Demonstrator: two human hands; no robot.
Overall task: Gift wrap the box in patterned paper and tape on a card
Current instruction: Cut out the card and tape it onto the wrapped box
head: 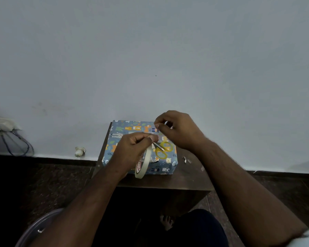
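Observation:
A box wrapped in blue paper with animal print [125, 130] sits on a small dark wooden table [185, 179]. Yellow-handled scissors [163, 148] lie on top of the box. My left hand [132, 148] grips a cream roll of masking tape [143, 163] above the box's near left side. My right hand [178, 129] hovers over the box's far right corner and pinches the free end of the tape between thumb and fingers. No card shows.
The table stands against a pale wall. Small paper scraps [186, 159] lie on the table right of the box. A white bulb [79, 151] rests on the dark floor at the left, near hanging cables [16, 143]. A round grey rim [36, 229] shows at bottom left.

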